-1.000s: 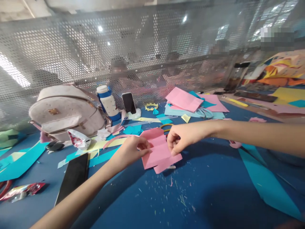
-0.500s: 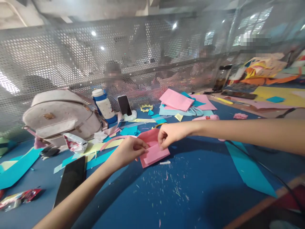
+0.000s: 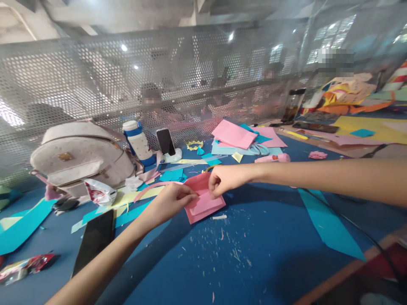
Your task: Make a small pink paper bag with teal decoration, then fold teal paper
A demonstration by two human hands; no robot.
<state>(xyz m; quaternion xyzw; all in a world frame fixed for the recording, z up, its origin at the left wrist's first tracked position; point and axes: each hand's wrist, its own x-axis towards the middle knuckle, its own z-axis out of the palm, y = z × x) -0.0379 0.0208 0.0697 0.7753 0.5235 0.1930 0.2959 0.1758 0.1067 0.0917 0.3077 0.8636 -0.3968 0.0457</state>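
Between my two hands a folded piece of pink paper (image 3: 206, 205) is held just over the blue table, with a raised flap at its far side. My left hand (image 3: 174, 198) pinches its left edge between thumb and fingers. On the far right edge, my right hand (image 3: 222, 181) has its fingertips closed on the paper, knuckles turned up. A curved pink paper strip (image 3: 152, 186) lies behind my left hand. Close to the folded paper's near corner is a small white strip (image 3: 219, 217), among scattered paper shreds.
A pale backpack (image 3: 79, 156), a white-and-blue bottle (image 3: 138, 142) and a propped phone (image 3: 165, 142) stand along the perforated screen. Pink sheets (image 3: 233, 133) lie behind my right arm. A dark phone (image 3: 95, 237) rests beside my left forearm. A black cable (image 3: 346, 218) crosses the right side.
The view has shifted slightly. Both hands keep their hold on the pink paper, and my right hand's fingers have moved only a little along its edge.
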